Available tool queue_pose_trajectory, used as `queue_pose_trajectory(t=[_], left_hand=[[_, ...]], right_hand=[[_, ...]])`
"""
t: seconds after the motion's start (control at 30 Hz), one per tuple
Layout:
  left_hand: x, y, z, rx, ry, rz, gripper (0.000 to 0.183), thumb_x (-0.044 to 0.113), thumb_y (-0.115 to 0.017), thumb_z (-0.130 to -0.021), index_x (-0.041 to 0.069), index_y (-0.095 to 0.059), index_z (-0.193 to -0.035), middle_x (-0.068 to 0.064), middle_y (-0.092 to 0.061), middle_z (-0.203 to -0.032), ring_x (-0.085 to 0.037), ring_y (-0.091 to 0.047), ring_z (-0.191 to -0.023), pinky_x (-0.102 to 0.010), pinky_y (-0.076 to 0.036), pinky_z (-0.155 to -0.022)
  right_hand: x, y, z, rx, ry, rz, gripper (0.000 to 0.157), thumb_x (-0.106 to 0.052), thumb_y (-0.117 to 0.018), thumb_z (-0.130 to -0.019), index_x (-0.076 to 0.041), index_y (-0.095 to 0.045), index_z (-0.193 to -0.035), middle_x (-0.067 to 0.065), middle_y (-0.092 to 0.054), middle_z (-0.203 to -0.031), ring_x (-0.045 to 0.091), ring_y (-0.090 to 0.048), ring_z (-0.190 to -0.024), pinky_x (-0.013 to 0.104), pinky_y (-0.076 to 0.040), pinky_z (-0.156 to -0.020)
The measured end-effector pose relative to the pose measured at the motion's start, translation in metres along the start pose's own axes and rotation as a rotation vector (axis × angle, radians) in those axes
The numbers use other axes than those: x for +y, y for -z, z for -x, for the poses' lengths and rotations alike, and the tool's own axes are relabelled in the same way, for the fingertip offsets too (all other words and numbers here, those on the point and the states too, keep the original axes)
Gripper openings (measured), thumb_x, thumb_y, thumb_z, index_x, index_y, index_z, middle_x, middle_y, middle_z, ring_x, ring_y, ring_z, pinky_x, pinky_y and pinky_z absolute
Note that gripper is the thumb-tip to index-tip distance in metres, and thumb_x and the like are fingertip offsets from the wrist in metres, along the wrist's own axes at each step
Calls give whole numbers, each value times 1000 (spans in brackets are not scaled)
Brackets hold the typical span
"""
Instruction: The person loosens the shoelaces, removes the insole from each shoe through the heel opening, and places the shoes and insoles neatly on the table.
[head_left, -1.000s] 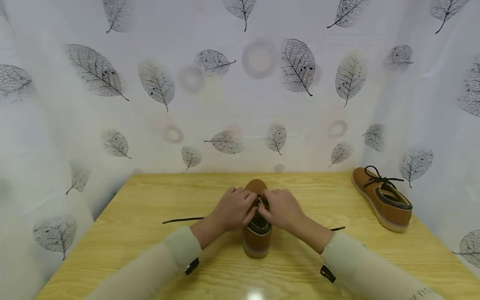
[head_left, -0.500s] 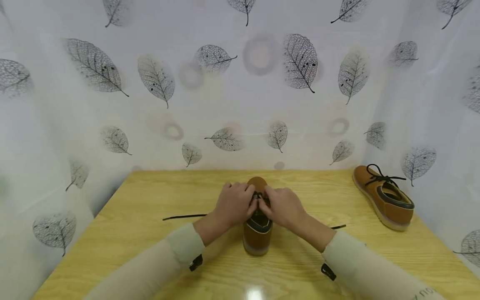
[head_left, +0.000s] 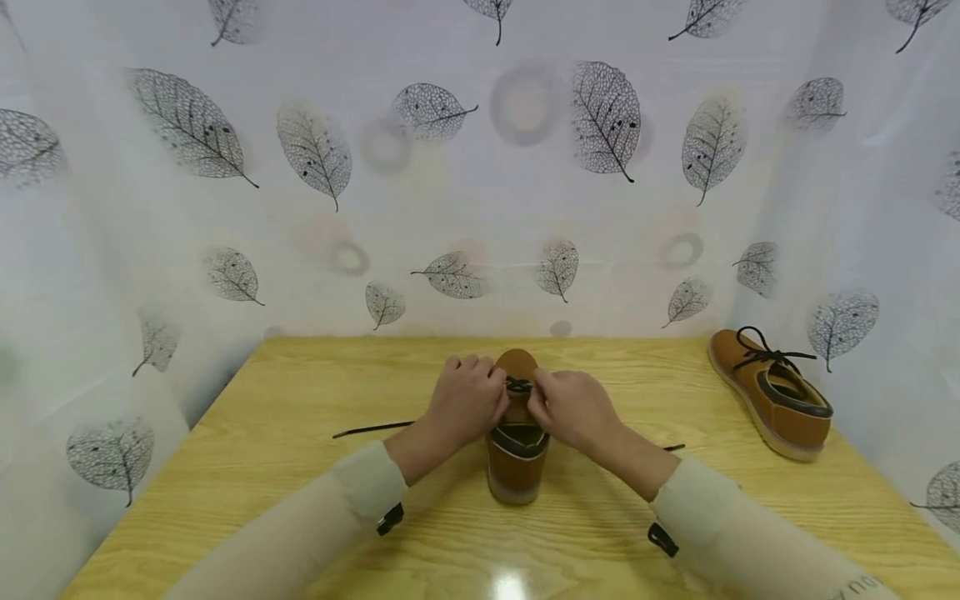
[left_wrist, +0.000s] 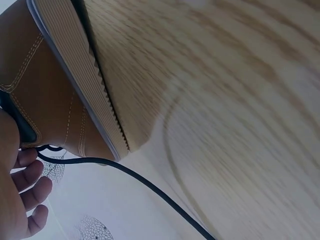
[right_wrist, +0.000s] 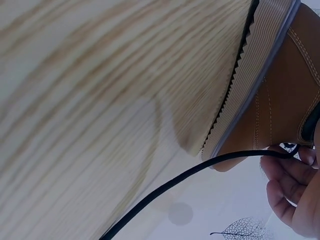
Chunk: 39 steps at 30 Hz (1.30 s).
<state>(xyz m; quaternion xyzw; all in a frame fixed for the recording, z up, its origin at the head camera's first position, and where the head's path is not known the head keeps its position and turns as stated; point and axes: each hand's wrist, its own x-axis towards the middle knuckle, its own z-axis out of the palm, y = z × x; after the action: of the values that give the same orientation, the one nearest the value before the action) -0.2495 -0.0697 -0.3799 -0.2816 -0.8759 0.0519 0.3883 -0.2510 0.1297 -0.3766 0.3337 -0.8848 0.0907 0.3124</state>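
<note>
A brown shoe point(head_left: 516, 482) with a dark collar stands mid-table, toe pointing away from me. Black shoelace point(head_left: 519, 385) crosses over its front, between my hands. My left hand point(head_left: 465, 402) pinches the lace at the shoe's left side; the left wrist view shows a lace tail point(left_wrist: 135, 174) running from the curled fingers point(left_wrist: 36, 194) down to the table. On the opposite side my right hand point(head_left: 579, 410) pinches the lace, and its tail point(right_wrist: 160, 189) trails away in the right wrist view. Both thumbs' contact with the lace is mostly hidden in the wrist views.
A matching brown shoe point(head_left: 776, 396), its black lace tied in a bow, sits at the table's back right. Behind the wooden table point(head_left: 300, 392) hangs a pale leaf-printed curtain point(head_left: 465, 192). Loose lace ends point(head_left: 372, 429) lie out to both sides.
My hands have drawn slightly apart, uncovering the crossed lace on the shoe's front. The whole scene shifts a little as the head tilts.
</note>
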Motion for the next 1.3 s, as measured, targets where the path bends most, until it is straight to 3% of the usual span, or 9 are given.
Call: queue_pose_trajectory(t=[0.13,0.57,0.63,0.8,0.9,1.1,1.2,1.3], left_hand=[[-4,0,3,44,-22,1,20,28,-66,-89,14,-62,-76,-3,-63,-77,-21,-60,-67,-36,-45,-60],[-22,-4,15,94,-131,30,14,23,-60,-91,16,-70,-83,-1,-63,-79,-20,-57,-72,-36,-42,-65],[-25,-5,18,86,-128,43,14,24,-61,-91,17,-71,-84,0,-64,-80,-20,-57,-73,-35,-42,-66],[-33,-3,26,86,-89,113,14,26,-63,-91,18,-72,-83,1,-66,-81,-20,-56,-74,-35,-39,-67],[-33,-3,28,83,-59,157,13,25,-64,-91,18,-69,-81,1,-66,-81,-20,-56,-73,-36,-39,-65],[-23,-2,25,39,-80,112,19,29,-62,-94,15,-66,-83,-1,-67,-81,-21,-59,-75,-36,-46,-66],[-19,-1,24,58,-126,69,22,31,-60,-97,14,-65,-84,-2,-67,-82,-20,-60,-75,-35,-46,-67],[-19,-4,27,90,-174,32,26,32,-53,-100,14,-63,-84,-1,-65,-81,-19,-58,-74,-33,-44,-66]], right_hand=[[3,1,2,7,10,9,20,-14,-61,-86,-16,-49,-71,-8,-37,-53,6,-31,-45,24,-29,-43],[19,2,15,57,50,-1,24,-13,-59,-85,-17,-43,-68,-10,-31,-54,5,-26,-47,21,-24,-44],[20,3,17,22,14,-20,25,-13,-60,-86,-18,-43,-67,-10,-32,-54,4,-27,-47,21,-24,-44],[20,13,23,-134,-174,-135,24,-15,-62,-89,-20,-49,-70,-11,-45,-59,3,-35,-49,22,-30,-44],[19,14,24,-153,-206,-178,23,-16,-63,-90,-20,-50,-71,-11,-47,-60,3,-37,-50,22,-31,-45],[14,8,22,-96,-150,-143,23,-20,-66,-89,-20,-51,-72,-9,-48,-63,4,-37,-52,21,-32,-47],[10,5,21,-7,-75,-105,14,-22,-70,-87,-15,-58,-83,-4,-59,-73,6,-45,-55,22,-39,-47],[9,3,18,99,24,-91,18,-19,-73,-85,-9,-63,-97,4,-65,-89,13,-58,-68,27,-49,-55]])
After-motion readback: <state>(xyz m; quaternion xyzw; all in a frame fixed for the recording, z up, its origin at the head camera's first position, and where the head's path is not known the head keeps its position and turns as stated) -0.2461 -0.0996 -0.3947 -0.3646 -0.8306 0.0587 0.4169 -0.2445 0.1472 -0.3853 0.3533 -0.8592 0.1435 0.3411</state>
